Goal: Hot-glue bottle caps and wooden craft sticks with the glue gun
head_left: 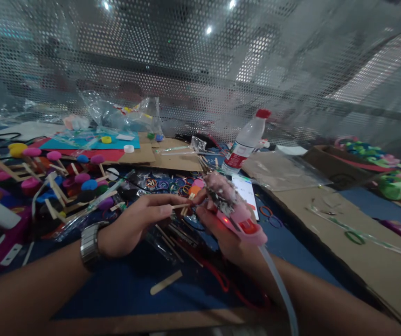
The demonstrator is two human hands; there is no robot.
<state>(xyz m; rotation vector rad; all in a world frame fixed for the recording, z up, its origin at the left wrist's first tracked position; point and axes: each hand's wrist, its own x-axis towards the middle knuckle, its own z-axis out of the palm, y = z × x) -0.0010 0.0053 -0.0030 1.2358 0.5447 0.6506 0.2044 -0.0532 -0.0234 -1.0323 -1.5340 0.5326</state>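
Observation:
My left hand (135, 224), with a metal watch at the wrist, is closed on a thin wooden craft stick (180, 206). The stick points right, toward the fingertips of the other hand. My right hand (221, 233) is wrapped round a pink glue gun (240, 219), which has a small red light lit and a clear glue stick out of its rear. Grey-white residue coats its front part; the nozzle tip is hidden. Below the hands, a loose craft stick (166, 283) lies on the blue table (123, 298), beside red-handled scissors (221, 275) partly in shadow.
At left lie colourful caps on wooden sticks (81, 186) and a purple container (8, 242). A red-capped bottle (244, 144) stands behind the right hand. Cardboard (368, 261) covers the right side, with a brown box (336, 163) at the back. A perforated metal screen (186, 60) rises behind.

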